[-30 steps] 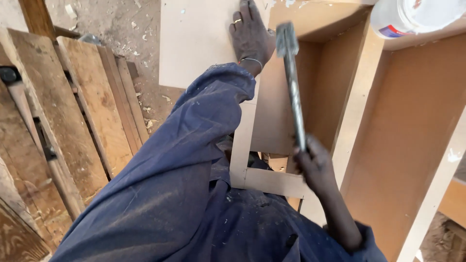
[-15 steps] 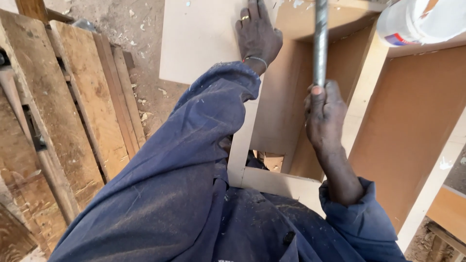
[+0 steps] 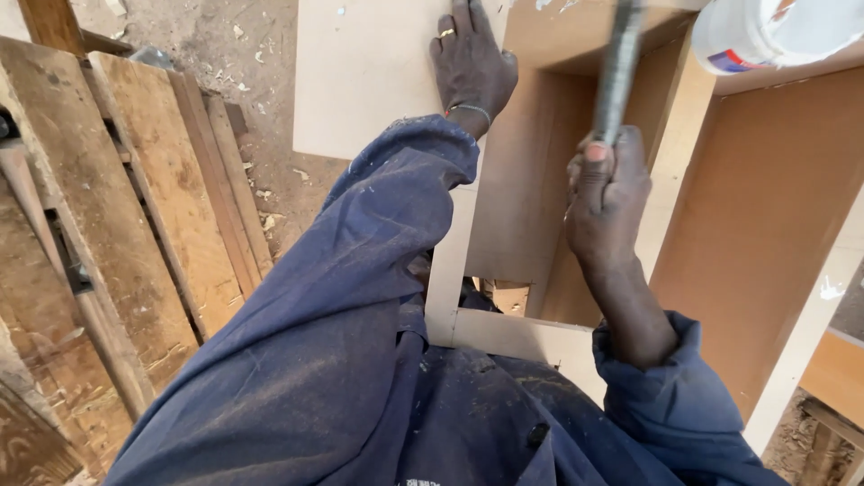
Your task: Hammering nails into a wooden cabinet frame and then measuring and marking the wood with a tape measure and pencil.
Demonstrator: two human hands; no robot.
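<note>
My left hand [image 3: 472, 65] lies flat, fingers spread, on a pale board panel [image 3: 364, 76] that forms the side of a brown fibreboard cabinet frame [image 3: 526, 180]. A ring and a thin bracelet show on that hand. My right hand [image 3: 606, 193] is closed around the grey metal handle of a hammer [image 3: 619, 67], held upright over the cabinet's open cavity. The hammer's head is out of the top of the view. Both arms wear dusty blue sleeves.
A white plastic bucket [image 3: 774, 31] sits on the cabinet's top right. Worn wooden pallet planks [image 3: 135, 207] lie at the left on a dusty floor [image 3: 234, 54] strewn with chips. A second cabinet compartment [image 3: 765, 225] opens to the right.
My right hand has swung the hammer upward from low inside the frame, so its head has left the top of the view. My left hand has stayed pressed on the panel.
</note>
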